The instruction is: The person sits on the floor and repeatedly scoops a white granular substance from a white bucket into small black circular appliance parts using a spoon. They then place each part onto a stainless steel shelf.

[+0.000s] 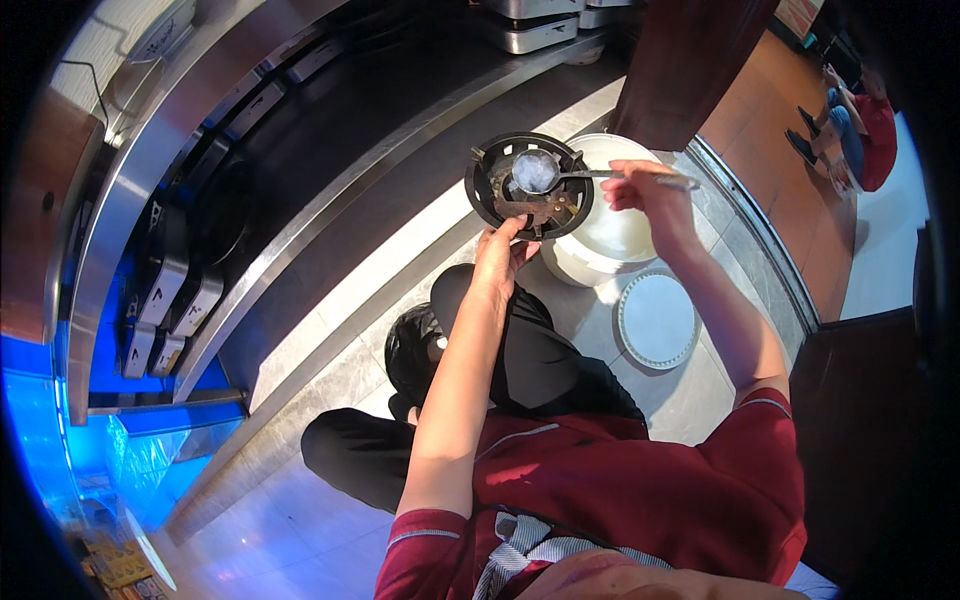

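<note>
My left hand [504, 251] grips the near rim of a round black metal burner stand [478, 196], which is held up off the floor. Its inside is brown and stained, with prongs around the rim. In my right hand [649, 196] is the handle of a metal ladle [589, 174]. The ladle's bowl is over the stand and holds a whitish, translucent substance [535, 169]. Below and behind both stands an open white plastic bucket [574, 262] with pale contents, partly hidden by the stand and my right hand. A round white lid [658, 319] lies on the tiles close by.
A steel shelf unit [360, 169] curves along the left, bearing several metal box-like units [166, 289]. At the upper right rises a dark red post [690, 75], beside a metal floor track [757, 240]. Beyond it another person [874, 135] sits.
</note>
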`<state>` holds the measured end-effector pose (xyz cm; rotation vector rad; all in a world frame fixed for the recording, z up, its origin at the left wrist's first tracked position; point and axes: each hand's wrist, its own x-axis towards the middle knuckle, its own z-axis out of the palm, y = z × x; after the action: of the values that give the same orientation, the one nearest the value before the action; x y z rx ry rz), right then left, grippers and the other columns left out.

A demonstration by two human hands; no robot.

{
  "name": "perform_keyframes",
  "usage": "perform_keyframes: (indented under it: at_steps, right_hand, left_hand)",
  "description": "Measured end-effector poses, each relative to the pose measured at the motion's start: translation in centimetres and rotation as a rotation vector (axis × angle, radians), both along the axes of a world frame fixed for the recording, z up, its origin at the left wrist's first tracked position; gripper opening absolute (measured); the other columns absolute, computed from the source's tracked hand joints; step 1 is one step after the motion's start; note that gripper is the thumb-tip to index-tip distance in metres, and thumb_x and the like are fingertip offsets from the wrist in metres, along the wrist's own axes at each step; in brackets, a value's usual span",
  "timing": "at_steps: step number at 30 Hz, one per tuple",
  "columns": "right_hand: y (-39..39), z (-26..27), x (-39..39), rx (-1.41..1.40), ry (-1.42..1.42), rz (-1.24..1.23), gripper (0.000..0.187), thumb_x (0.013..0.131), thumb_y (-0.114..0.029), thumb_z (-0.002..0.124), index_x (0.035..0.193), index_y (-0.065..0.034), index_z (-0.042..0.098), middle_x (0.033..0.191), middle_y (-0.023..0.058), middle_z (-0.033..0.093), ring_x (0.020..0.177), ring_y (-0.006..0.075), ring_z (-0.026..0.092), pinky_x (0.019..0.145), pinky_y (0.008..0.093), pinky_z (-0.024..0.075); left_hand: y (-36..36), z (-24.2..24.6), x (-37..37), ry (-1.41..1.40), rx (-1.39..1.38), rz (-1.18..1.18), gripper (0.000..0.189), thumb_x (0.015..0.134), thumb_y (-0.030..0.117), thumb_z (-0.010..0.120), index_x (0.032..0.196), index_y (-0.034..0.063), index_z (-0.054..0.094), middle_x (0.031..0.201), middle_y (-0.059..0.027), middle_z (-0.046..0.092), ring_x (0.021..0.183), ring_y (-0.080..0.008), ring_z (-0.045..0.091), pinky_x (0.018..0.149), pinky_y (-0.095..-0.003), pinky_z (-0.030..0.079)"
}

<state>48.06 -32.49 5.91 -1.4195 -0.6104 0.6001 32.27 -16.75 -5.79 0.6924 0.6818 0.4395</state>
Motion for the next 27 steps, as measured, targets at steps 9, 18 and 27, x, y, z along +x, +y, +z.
perform_keyframes:
  at_steps: [9,18,27]
  right_hand:
    - [-0.8,-3.2,-5.0,-0.112,-1.200,0.370,0.032,0.084,-0.001,0.060,0.115,0.0057,0.060,0.094,0.0194,0.063,0.083,0.0319,0.062,0.074,0.0355,0.0524]
    - [-0.9,-3.2,-5.1,-0.111,-1.399,0.348,0.040,0.080,-0.003,0.063,0.118,0.0079,0.056,0.103,0.0196,0.063,0.088,0.0330,0.062,0.076,0.0384,0.0525]
    - [-1.4,-2.6,-5.5,-0.119,-1.295,0.452,0.039,0.079,-0.003,0.064,0.117,0.0082,0.056,0.102,0.0186,0.063,0.085,0.0330,0.061,0.074,0.0385,0.0514]
  left_hand:
    - [-0.3,0.2,0.1,-0.001,-0.008,0.045,0.032,0.086,0.021,0.067,0.108,-0.0012,0.059,0.097,-0.0105,0.063,0.077,-0.0195,0.062,0.074,-0.0305,0.057]
    - [-0.1,-0.3,0.1,-0.030,-0.024,0.046,0.033,0.086,0.020,0.067,0.109,-0.0012,0.058,0.095,-0.0105,0.062,0.077,-0.0200,0.061,0.073,-0.0311,0.057]
    - [-0.1,-0.5,0.3,-0.028,-0.047,0.064,0.030,0.086,0.017,0.066,0.110,-0.0001,0.058,0.100,-0.0095,0.061,0.080,-0.0205,0.060,0.072,-0.0311,0.058]
